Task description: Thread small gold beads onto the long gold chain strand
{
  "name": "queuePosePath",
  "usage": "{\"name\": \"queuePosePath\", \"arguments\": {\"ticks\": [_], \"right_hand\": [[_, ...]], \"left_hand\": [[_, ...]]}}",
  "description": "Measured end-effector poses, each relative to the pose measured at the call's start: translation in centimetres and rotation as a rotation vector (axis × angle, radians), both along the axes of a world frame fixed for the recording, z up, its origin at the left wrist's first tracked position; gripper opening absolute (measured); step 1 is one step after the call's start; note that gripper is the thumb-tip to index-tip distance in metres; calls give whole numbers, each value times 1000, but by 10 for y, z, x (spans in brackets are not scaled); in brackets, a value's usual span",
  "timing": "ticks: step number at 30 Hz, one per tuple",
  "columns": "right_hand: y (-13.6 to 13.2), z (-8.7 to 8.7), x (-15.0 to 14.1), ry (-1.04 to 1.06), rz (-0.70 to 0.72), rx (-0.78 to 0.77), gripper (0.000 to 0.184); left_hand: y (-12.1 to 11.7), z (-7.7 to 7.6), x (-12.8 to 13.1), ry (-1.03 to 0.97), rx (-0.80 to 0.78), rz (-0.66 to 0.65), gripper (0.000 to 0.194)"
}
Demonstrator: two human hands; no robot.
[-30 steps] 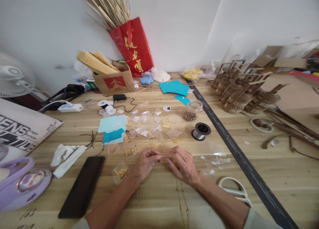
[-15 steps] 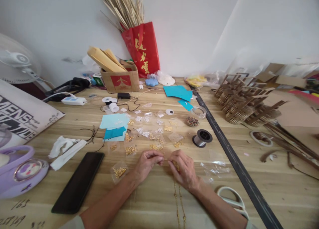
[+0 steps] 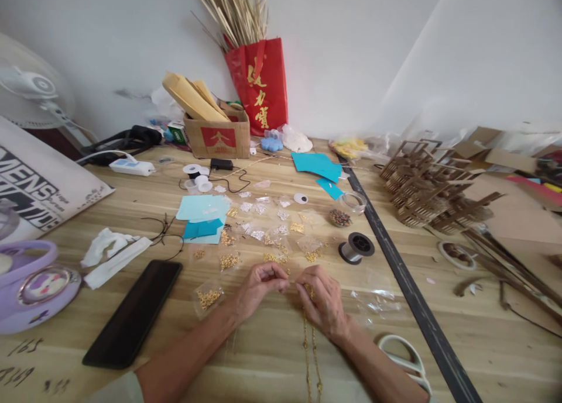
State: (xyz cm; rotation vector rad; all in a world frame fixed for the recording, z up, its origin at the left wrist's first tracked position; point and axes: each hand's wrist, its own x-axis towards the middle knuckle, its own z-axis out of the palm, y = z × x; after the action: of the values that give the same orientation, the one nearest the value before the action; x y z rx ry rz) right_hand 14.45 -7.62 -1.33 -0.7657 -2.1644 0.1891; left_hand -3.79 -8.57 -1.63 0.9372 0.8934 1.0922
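L hand (image 3: 263, 286): thumb & fingertips pinched tog. just above table (image 3: 263, 356); item btwn them too small to tell.
R hand (image 3: 322, 300): fingers curled in, thumb & index tips pinched nr L hand tips, small gap btwn; holds gold chain.
Gold chain (image 3: 306, 356): part bunched at R hand fingers, rest runs from under R hand twd person in 2 strands, out of view at bottom edge.
Gold findings (image 3: 229, 261): sm. piles on clear bags, beyond & left of the hands; one more bag, gold rings (image 3: 208, 299), nr L forearm.
Silver bits (image 3: 254, 232): sm. clear bags, mid-table, beyond gold ones.
Wire spool (image 3: 356, 248): blk w/ silver wire, beyond R hand, to its right.
Bead dish (image 3: 340, 217): mixed dk beads, beyond spool; clear roll (image 3: 352, 202) just behind.
Scissors (image 3: 404, 356): white handles, partly hidden by R forearm.
Phone (image 3: 134, 312): blk, flat, left of L forearm.
Blue cards (image 3: 202, 228): left of the sm. bags.
Clear wrappers (image 3: 377, 303): right of R hand.
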Motion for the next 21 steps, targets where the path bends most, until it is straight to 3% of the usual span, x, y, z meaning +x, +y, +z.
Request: {"name": "queuePosePath", "arguments": {"ticks": [8, 21], "right_hand": [[-1, 1, -1, -16, -17, -6, 7], [-1, 1, -2, -8, 2, -14, 9]], "left_hand": [[2, -6, 0, -94, -47, 14, 12], [2, -3, 3, -165, -105, 24, 18]]}}
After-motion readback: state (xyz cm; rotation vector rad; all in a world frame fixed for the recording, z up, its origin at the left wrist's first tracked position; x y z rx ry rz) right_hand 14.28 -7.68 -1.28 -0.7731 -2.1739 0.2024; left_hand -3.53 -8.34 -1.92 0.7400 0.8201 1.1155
